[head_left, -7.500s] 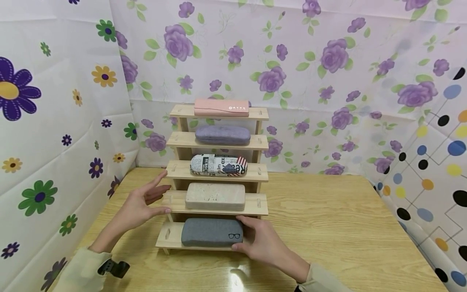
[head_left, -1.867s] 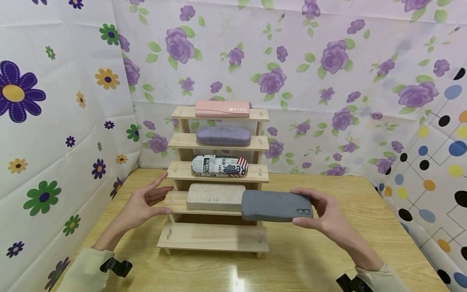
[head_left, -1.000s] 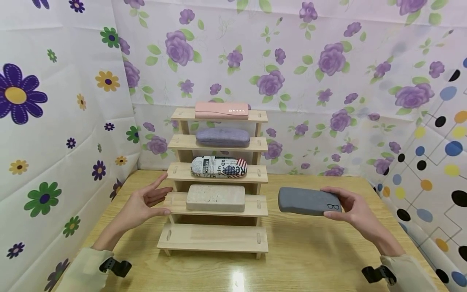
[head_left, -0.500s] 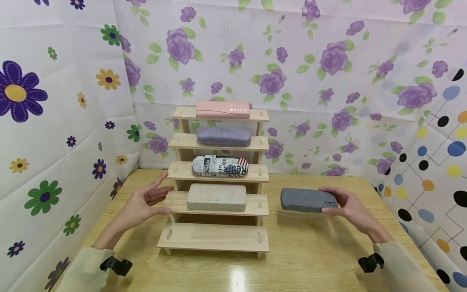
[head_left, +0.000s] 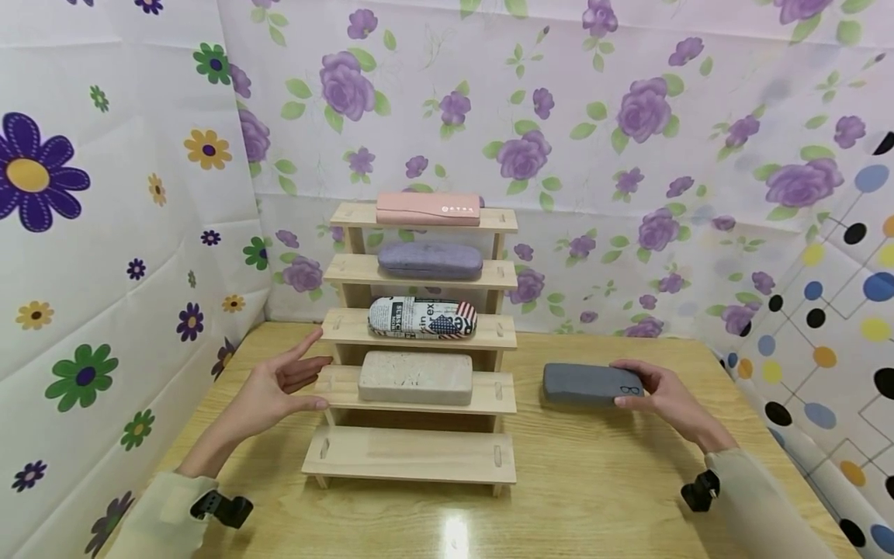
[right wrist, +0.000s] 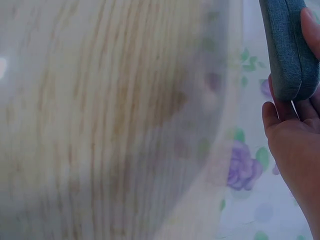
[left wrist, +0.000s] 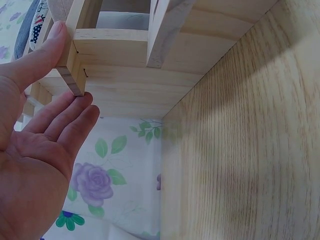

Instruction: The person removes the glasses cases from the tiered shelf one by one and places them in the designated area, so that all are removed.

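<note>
From my head, I see my right hand (head_left: 662, 397) pinching the grey glasses case (head_left: 585, 384) at its right end, thumb in front and fingers behind. The case lies level to the right of the wooden rack (head_left: 408, 454); I cannot tell whether its underside touches the table (head_left: 594, 497). My left hand (head_left: 268, 390) is at the rack's left side, thumb and fingers spread apart. Going up from the bare lowest shelf, one tier each, sit a cream case (head_left: 415, 378), a newsprint-patterned case (head_left: 421, 318), a purple case (head_left: 429, 261) and a pink case (head_left: 426, 208).

From my left wrist, my thumb lies against a shelf's end, with fingertips at its lower corner.

From my right wrist, my thumb and fingers clamp the grey glasses case, partly cut off by the view's edge.
</note>
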`<state>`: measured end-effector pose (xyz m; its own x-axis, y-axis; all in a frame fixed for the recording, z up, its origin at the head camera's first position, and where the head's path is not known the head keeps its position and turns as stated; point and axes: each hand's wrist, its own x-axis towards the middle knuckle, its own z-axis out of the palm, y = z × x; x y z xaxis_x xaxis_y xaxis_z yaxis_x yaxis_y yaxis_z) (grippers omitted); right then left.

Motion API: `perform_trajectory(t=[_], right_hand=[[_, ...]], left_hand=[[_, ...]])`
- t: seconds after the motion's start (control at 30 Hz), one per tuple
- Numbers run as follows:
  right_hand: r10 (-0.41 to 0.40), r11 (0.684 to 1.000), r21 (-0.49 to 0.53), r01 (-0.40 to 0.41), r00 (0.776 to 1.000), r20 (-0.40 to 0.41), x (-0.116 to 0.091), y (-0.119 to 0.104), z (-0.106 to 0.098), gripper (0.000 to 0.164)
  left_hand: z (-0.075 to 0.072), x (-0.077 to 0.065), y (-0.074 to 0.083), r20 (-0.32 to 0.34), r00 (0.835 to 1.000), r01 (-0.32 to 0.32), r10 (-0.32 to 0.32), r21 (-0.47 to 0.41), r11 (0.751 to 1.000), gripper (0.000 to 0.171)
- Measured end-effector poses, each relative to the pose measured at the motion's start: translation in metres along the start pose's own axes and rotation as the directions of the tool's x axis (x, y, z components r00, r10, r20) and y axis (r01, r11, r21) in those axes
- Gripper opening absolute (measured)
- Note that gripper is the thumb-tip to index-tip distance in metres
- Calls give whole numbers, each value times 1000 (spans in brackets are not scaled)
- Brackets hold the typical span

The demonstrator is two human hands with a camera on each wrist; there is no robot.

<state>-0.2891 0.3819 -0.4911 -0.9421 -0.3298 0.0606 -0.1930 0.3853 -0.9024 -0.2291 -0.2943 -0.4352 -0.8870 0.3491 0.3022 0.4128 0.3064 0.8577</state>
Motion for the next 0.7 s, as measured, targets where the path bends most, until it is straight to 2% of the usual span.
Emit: perform_trajectory(t=[0.7], right_hand=[[101, 992, -77, -96, 993, 57, 30, 21, -7, 76]], left_hand=[[0, 0, 5, 3, 1000, 17, -17, -17, 1000, 108]])
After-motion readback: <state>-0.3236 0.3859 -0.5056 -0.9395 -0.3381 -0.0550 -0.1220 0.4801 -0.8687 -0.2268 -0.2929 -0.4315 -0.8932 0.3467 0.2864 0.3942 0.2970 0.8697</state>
